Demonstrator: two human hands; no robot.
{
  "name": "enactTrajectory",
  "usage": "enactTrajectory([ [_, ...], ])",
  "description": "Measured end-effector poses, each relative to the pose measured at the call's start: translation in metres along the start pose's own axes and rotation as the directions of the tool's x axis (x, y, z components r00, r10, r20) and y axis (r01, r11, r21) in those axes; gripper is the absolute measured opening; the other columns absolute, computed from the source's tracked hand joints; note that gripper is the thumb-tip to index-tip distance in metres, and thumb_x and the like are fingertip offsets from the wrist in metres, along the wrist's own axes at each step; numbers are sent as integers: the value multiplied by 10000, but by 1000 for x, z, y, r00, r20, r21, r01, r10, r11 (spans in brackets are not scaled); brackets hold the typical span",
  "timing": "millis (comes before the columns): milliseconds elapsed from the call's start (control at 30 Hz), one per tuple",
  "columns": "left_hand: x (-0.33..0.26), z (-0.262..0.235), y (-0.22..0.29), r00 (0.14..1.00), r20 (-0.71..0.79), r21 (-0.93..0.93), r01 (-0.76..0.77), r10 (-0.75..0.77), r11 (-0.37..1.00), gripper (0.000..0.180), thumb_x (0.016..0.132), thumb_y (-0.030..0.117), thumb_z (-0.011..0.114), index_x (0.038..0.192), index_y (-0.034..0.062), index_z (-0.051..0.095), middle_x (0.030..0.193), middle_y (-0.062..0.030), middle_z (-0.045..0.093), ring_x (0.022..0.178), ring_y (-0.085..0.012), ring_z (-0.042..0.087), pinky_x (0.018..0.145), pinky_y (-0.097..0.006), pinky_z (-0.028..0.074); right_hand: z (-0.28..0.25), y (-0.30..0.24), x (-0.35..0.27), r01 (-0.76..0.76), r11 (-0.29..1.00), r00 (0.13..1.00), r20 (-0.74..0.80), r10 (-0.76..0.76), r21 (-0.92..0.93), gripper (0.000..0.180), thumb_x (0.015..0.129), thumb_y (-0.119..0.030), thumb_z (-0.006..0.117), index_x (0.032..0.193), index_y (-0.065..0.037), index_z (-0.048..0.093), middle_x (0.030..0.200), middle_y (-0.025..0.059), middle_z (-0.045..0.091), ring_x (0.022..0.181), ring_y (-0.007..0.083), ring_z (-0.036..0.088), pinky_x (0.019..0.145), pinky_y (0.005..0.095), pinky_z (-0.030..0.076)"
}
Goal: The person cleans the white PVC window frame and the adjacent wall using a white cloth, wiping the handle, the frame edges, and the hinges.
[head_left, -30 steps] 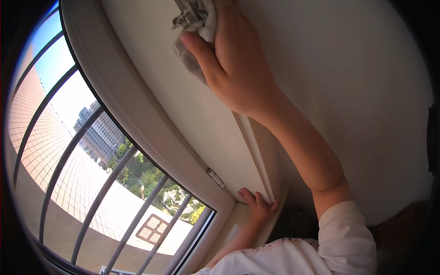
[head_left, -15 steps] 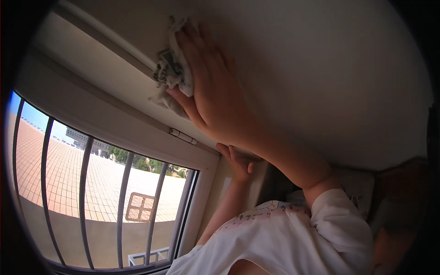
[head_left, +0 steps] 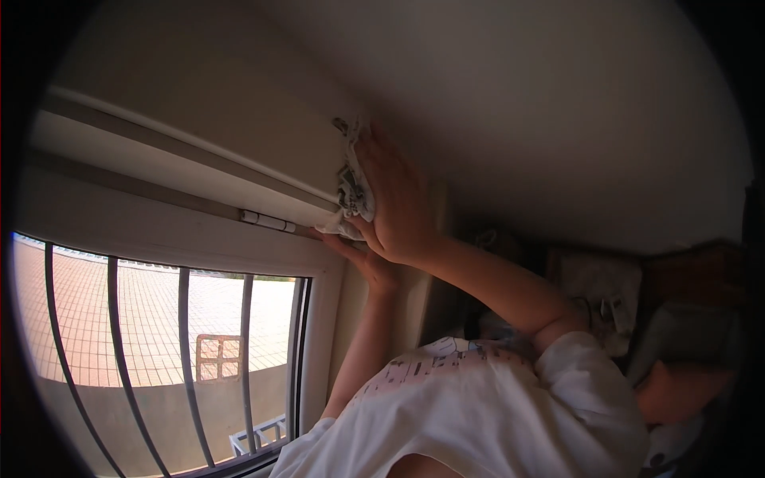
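Note:
My right hand (head_left: 398,203) presses a crumpled white cloth (head_left: 360,209) with dark printed patches against the pale surface above the window. Its fingers lie long and close together over the cloth, which bunches out on their left side. Just below, my left hand (head_left: 373,269) reaches up beside the corner of the white window frame (head_left: 159,219). Its fingers stretch out toward the frame's upper edge, right under the cloth, and their tips are partly hard to make out. A white cylindrical hinge (head_left: 269,221) with dark rings sits to the left of those fingertips.
Dark vertical bars (head_left: 185,334) cross the window, with tiled paving (head_left: 151,319) outside. A broad pale surface (head_left: 574,111) spans the upper right. Dim household things, among them an orange item (head_left: 677,390), lie behind me at lower right.
My right hand has brought the cloth down and to the right, close to my left hand. The left hand's fingers now extend further toward the hinge. The whole view has shifted as well.

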State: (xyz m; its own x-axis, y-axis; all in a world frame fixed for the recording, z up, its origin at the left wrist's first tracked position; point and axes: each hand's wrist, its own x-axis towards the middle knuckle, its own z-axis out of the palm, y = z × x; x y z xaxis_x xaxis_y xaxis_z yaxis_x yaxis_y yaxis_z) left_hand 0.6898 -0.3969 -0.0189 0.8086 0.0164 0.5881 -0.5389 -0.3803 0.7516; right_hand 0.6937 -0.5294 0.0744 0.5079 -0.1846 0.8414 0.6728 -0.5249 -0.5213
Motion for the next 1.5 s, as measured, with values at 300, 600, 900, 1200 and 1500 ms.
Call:
enactTrajectory([
  [300, -14, -32, -50, 997, 61, 40, -59, 57, 997, 1016, 962, 709, 337, 1586, 32, -94, 1643, -247, -152, 1536, -384, -77, 1221, -512, 43, 6, -30, 22, -61, 992, 998, 13, 60, 106, 918, 807, -192, 717, 1554, 26, 230, 1602, 252, 265, 1503, 422, 220, 1171, 540, 219],
  [600, -6, -18, 0, 996, 41, 59, -80, 77, 995, 1018, 981, 653, 400, 1577, 14, -122, 1638, -258, -150, 1530, -403, -102, 1227, -528, 18, 2, 42, -132, -307, 940, 936, 133, 326, -147, 916, 815, -248, 736, 1534, 57, 257, 1574, 297, 290, 1456, 478, 284, 1140, 554, 287],
  [900, 0, -10, 5, 996, -3, 16, -88, 88, 996, 941, 977, 414, 487, 1578, 12, -115, 1636, -266, -63, 1530, -380, 46, 1229, -498, 100, 10, 32, -122, -221, 975, 974, 33, 222, -36, 784, 910, -195, 685, 1532, 50, 275, 1535, 280, 362, 1392, 444, 402, 1119, 495, 366],
  [1200, -4, -20, -10, 990, 15, 197, -138, 138, 971, 916, 956, 311, 497, 1582, 17, -103, 1637, -275, -130, 1527, -434, -90, 1219, -551, -7, -57, 61, -89, -230, 920, 939, 176, 296, -318, 627, 829, -78, 714, 1403, -15, 469, 1313, 238, 560, 1183, 412, 558, 983, 504, 469],
  [1500, -5, -21, -11, 989, 19, 231, -146, 146, 962, 888, 915, 171, 483, 1588, 18, -76, 1642, -271, -104, 1532, -423, -47, 1221, -537, 10, -39, 17, -166, -276, 948, 902, 300, 312, -155, 640, 881, -46, 628, 1485, -51, 416, 1439, 245, 486, 1296, 461, 479, 1054, 512, 428],
])
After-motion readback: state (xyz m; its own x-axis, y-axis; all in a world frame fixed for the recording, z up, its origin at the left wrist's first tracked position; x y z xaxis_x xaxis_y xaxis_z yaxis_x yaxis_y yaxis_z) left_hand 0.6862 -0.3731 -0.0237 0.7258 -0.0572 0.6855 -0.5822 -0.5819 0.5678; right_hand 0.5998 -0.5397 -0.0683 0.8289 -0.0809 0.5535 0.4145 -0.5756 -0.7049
